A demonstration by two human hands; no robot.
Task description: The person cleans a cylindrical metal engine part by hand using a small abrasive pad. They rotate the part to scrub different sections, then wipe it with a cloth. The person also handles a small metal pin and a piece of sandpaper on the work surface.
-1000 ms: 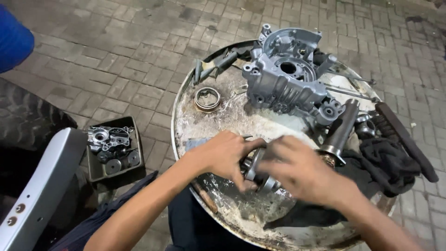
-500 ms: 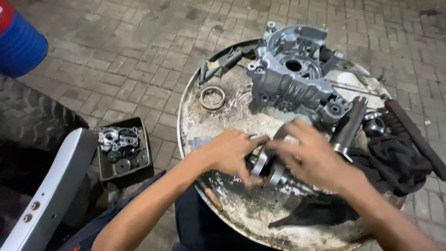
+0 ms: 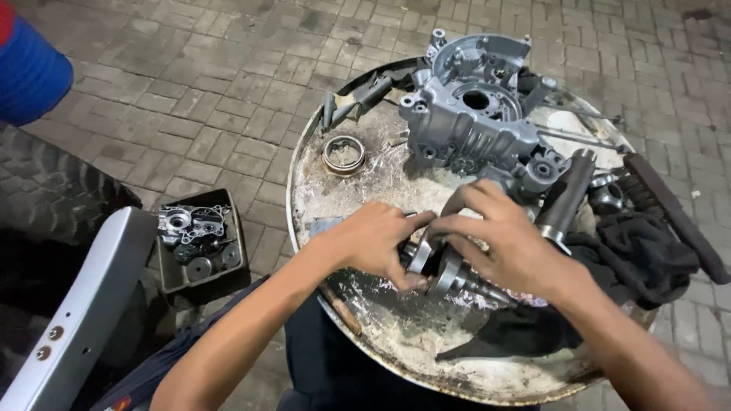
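My left hand [image 3: 373, 240] has its fingers curled around 1 end of a metal crankshaft [image 3: 442, 270], and my right hand [image 3: 506, 243] closes over the other end, fingertips pressing down on its round webs; the part lies low over the middle of the round metal drum top [image 3: 396, 335], touching or just above it, I cannot tell which. Just beyond my right fingers sits a grey engine crankcase [image 3: 472, 122], with a dark steel tube [image 3: 563, 202] beside it and black rags [image 3: 640, 255] to the right. A bearing ring [image 3: 343, 154] lies farther left, and a tray of small parts [image 3: 196, 240] rests on the brick floor
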